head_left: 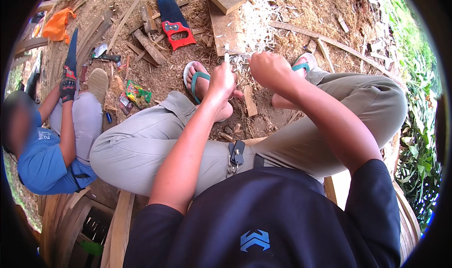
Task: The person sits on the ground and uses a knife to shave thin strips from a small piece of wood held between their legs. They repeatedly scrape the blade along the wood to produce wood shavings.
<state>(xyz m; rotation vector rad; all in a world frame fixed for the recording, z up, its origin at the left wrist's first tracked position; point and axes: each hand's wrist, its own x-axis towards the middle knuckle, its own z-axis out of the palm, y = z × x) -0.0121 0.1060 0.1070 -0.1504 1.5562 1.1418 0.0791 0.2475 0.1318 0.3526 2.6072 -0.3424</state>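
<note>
Head view, then: the left hand (220, 85) has its fingers curled round a slim pale stick (226, 58), right at the plank's (227, 31) near end, long axis pointing away from the body, towards that plank. Left is clearly nearest; the right hand (270, 70), just right of the plank's near end, is balled into a fist, and I can't tell round what.

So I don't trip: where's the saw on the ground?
In the head view, the saw lies upper left of centre, beyond the wearer's left foot, left of the plank.
</note>
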